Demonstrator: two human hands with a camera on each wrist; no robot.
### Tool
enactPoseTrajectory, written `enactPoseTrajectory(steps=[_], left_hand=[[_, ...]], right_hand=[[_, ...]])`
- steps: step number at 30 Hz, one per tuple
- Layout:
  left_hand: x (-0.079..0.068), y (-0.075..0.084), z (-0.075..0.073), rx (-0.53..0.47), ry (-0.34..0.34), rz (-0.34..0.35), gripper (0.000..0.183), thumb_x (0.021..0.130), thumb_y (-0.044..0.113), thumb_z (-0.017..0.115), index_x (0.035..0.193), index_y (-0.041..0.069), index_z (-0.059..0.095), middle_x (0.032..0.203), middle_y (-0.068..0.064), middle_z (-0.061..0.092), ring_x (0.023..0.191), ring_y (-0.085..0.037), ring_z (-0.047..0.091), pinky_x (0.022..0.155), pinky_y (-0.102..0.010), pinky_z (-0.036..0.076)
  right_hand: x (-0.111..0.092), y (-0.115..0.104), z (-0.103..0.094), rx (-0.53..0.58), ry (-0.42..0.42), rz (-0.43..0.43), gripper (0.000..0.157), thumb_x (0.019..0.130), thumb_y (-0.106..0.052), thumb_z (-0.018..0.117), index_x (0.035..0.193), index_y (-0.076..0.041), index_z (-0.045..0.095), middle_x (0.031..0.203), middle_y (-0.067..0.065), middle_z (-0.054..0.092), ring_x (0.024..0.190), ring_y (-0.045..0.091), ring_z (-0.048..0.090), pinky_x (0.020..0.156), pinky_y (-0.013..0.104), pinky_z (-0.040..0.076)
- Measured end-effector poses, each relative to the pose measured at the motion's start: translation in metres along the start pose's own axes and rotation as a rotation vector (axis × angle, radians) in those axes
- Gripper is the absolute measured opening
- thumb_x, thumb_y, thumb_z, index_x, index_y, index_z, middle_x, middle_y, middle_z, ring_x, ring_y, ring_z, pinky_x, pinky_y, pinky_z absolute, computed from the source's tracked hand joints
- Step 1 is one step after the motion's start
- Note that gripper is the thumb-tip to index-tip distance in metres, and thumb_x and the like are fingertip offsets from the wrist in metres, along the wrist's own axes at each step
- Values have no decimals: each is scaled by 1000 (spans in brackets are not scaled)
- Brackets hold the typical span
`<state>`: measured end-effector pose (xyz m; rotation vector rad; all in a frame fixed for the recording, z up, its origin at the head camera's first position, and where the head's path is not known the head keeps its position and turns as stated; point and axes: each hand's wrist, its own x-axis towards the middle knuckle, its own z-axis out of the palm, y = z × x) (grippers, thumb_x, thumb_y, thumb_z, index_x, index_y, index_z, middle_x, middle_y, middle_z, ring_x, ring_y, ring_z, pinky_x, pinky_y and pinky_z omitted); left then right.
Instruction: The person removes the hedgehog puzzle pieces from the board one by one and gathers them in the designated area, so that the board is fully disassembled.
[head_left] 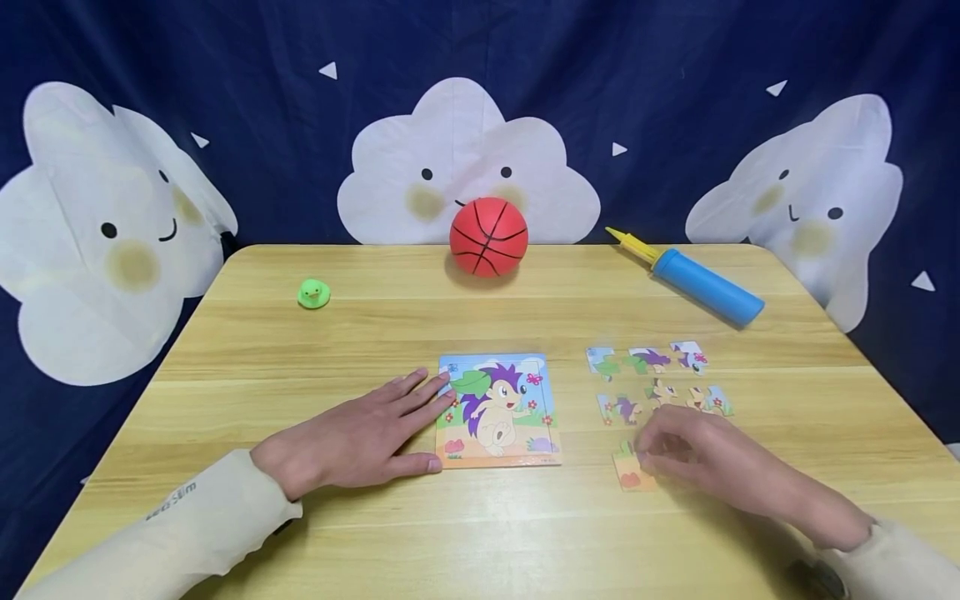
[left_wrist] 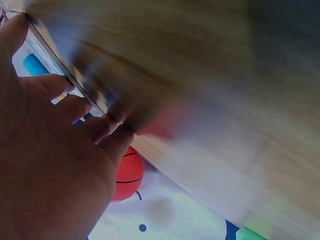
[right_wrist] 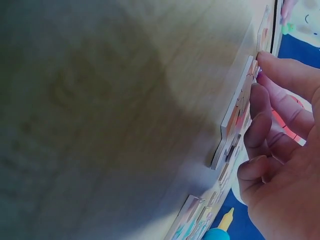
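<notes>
A square hedgehog puzzle board [head_left: 498,425] lies on the table. My left hand [head_left: 367,433] rests flat at its left side, fingers extended over the edge and the thumb at the lower left corner. The left wrist view shows this hand's palm [left_wrist: 55,145]. To the right, my blurred right hand [head_left: 701,454] is low over loose pieces, its thumb and fingertips bent together at an orange puzzle piece [head_left: 630,477] with a red shape. In the right wrist view the thumb and fingers [right_wrist: 280,67] meet at a piece's edge [right_wrist: 235,112]; their exact contact is partly hidden.
Loose puzzle pieces [head_left: 648,360] lie in rows right of the board, some under my right hand. Farther back are a green rubber duck [head_left: 313,293], a red ball [head_left: 489,237] and a blue and yellow hand pump [head_left: 705,285]. A dark cloud-print curtain [head_left: 525,50] hangs behind the table.
</notes>
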<state>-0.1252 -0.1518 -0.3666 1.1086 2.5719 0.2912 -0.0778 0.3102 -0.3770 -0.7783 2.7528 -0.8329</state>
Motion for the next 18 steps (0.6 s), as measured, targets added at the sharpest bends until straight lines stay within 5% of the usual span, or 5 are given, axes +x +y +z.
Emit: enactPoseTrajectory(steps=[12,18], left_hand=[[1,-1,1,3,1,-1,85,109,71,46,175,22,27,184,-2,18,171,-37,16,136,-58,25],[1,-1,2,7,-9,-3,85,109,70,47,176,23,24,185,-3,14,171,-37,15,136,-58,24]], right_hand=[[-1,2,1,-23,28,-51,22,97,-16,84,107,-31,72,98,-18,68,85,-3,54,69,21,52],[-2,3,-12,-44,154,-61,28,94,-10,86,108,-32,74,103,-18,72,90,-2,60,74,21,56]])
